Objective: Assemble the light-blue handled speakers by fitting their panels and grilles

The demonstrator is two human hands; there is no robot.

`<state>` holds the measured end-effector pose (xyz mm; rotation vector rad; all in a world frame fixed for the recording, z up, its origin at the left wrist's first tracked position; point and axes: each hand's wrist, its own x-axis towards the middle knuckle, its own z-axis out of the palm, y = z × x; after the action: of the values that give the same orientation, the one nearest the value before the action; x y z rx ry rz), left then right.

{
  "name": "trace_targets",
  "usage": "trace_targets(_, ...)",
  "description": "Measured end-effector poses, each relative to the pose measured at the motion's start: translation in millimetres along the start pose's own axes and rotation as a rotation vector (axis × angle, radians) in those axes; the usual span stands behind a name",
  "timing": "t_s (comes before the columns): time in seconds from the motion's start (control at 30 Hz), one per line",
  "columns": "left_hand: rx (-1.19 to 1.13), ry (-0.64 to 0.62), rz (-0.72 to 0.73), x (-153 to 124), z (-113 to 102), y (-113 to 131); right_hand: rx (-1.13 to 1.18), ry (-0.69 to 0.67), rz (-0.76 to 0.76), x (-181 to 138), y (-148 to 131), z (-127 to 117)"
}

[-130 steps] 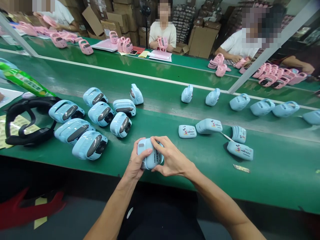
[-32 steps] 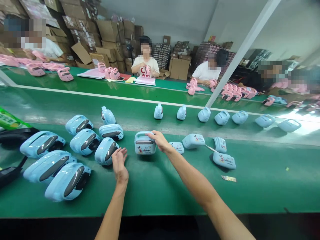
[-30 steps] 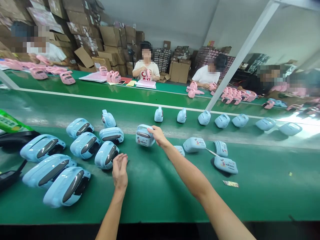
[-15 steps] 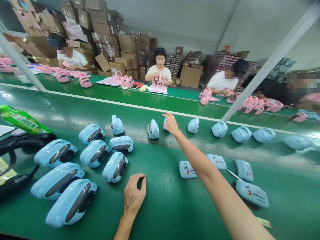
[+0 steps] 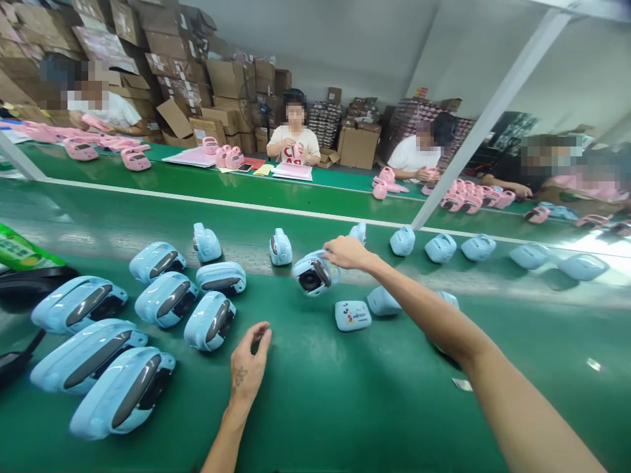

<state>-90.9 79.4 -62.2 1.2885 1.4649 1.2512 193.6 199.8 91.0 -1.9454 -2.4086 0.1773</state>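
Note:
My right hand (image 5: 348, 253) is closed on the top handle of a light-blue speaker housing (image 5: 311, 274), which hangs tilted over the bench with its dark round speaker facing me. My left hand (image 5: 250, 364) rests low over the green surface, thumb and fingers curled but apart, holding nothing. Left of it lies a group of blue housings with dark front panels, the nearest one a small housing (image 5: 211, 322). Below the held housing lies a pale-blue cover (image 5: 353, 316) printed with a cartoon mouse. My right forearm partly hides more blue parts, including a blue piece (image 5: 383, 301).
A row of blue housings, among them one housing (image 5: 280, 247), runs along the conveyor's shiny strip. At left lie a green bottle (image 5: 22, 249) and a black strap. Across a white rail, several people handle pink housings (image 5: 137, 159). A white post (image 5: 486, 125) rises at right.
My right hand has taken hold of a blue housing from the row and brought it toward me. My left hand stays nearly in place. The whole view has shifted.

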Motion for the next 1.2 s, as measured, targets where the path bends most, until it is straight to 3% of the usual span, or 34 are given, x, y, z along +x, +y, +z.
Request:
trace_targets(0.07,-0.348,-0.094,-0.171,-2.9,10.3,11.8,0.194,-0.11,-0.075,-31.4,-13.8,4.1)
trace_targets(0.17,-0.807,-0.389,-0.394,-15.8,27.3,25.2,0.62,-0.324,-0.212,-69.7,-33.7,19.4)
trace_targets(0.23,-1.022,-0.564,-0.496,-27.0,32.6,24.7,0.762,-0.376,-0.269,-87.9,-38.2,32.2)
trace_targets(0.3,-1.208,-0.655,-0.556,-36.0,30.1,16.4,0.682,-0.297,-0.25,-102.0,-31.5,45.1)
trace_targets(0.37,-1.361,-0.687,-0.604,-41.2,21.5,4.5,0.425,-0.161,-0.164,-114.4,-16.0,58.1)
trace_targets(0.43,-1.478,-0.678,-0.654,-43.3,10.7,-5.6,0.185,-0.072,-0.089,-125.7,1.7,71.6)
trace_targets(0.5,-1.546,-0.64,-0.699,-44.1,1.5,-11.2,0.097,-0.054,-0.068,-135.4,15.5,84.4)
trace_targets(0.6,-1.554,-0.521,-0.753,-45.5,-5.8,-12.2,0.1,-0.023,-0.066,-145.1,25.0,97.5)
trace_targets(0.73,-1.387,-0.287,-0.776,-48.8,-5.7,-6.9,0.165,0.056,-0.027,-151.7,19.9,100.6)
trace_targets(0.87,-1.149,-0.077,-0.681,-56.2,2.0,6.0,0.664,0.077,0.015,-161.9,-16.6,100.5)
trace_targets(0.93,-1.044,-0.061,-0.631,-61.7,7.2,14.1,0.927,0.05,0.016,-168.9,-47.4,100.8)
trace_targets(1.0,-0.961,-0.096,-0.565,-67.4,11.6,21.1,0.986,0.053,0.019,-175.6,-80.3,99.7)
trace_targets(1.1,-0.871,-0.136,-0.471,-74.5,14.5,27.4,0.861,0.101,0.042,-182.7,-120.9,94.7)
trace_targets(1.2,-0.828,-0.13,-0.444,-78.1,12.0,30.5,0.661,0.111,0.063,-186.7,-142.2,88.3)
